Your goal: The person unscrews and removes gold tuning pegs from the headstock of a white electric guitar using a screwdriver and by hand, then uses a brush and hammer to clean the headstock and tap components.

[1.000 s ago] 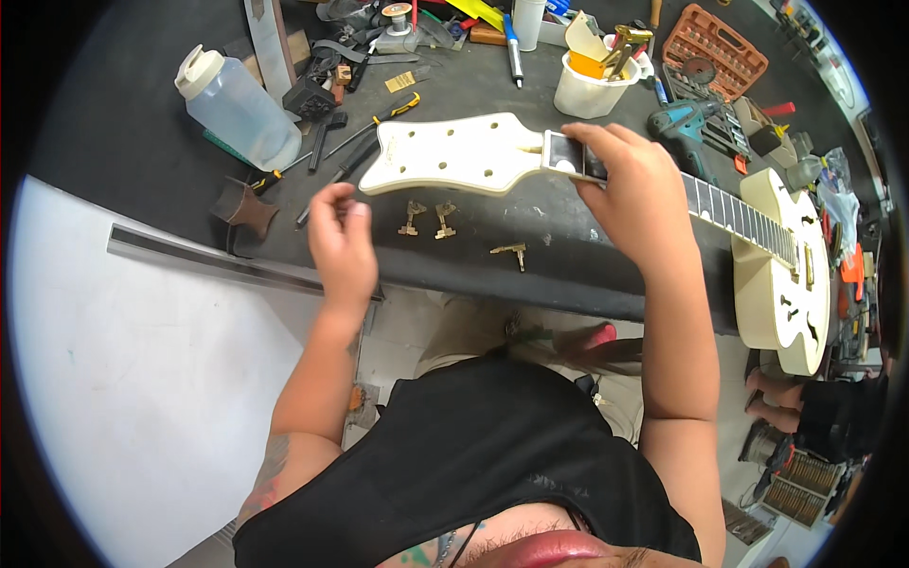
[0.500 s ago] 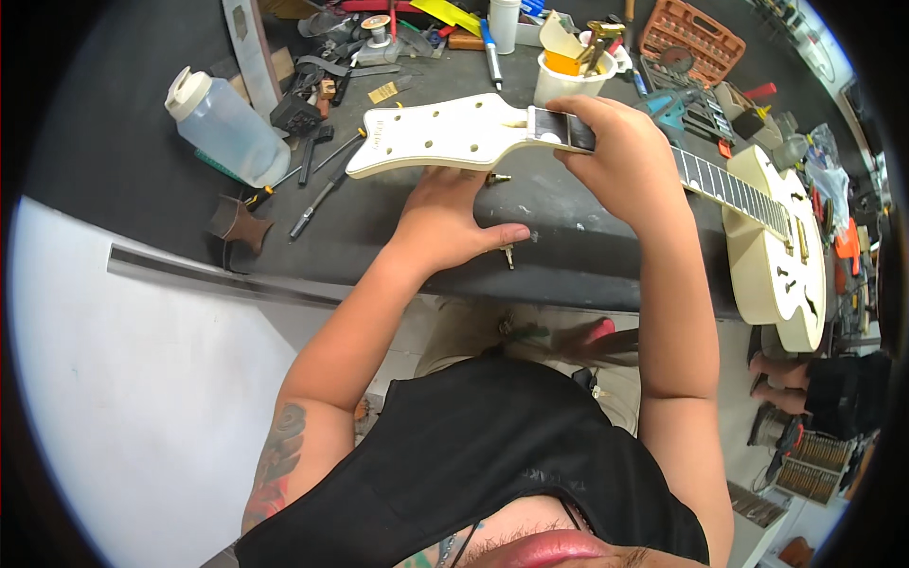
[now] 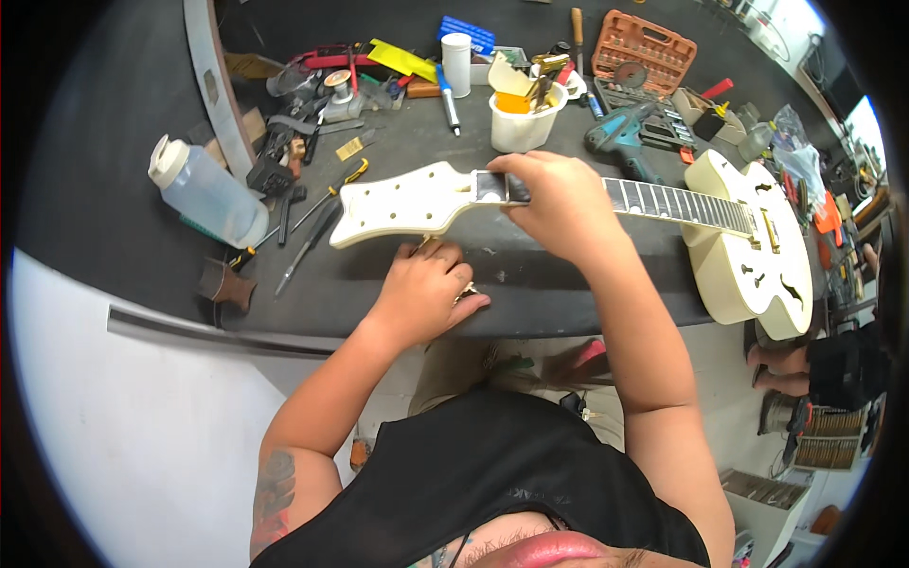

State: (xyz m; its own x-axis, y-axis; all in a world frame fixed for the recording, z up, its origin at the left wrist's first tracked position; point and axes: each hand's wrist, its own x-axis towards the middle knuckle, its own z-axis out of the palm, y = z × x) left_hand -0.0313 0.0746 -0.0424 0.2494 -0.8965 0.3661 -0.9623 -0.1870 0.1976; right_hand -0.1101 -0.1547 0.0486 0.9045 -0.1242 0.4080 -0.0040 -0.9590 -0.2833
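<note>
A cream hollow-body electric guitar lies across the dark bench, its body to the right and its headstock to the left. Several bare tuner holes show in the headstock. My right hand wraps round the neck near the nut, thumb side toward the headstock. Just below the headstock, my left hand curls its fingers on the bench around small gold tuners. One gold piece shows by the thumb and another by the fingertips; the palm hides the rest.
Left of the headstock lie a screwdriver, a pen-like tool and a translucent water bottle. Behind the neck stand a white tub of tools and a teal power tool. An orange socket case sits farther back.
My left hand has come out from beneath the headstock and closed over the gold tuners on the bench. The headstock sits lower, nearer the bench. My right hand keeps its grip on the neck.
</note>
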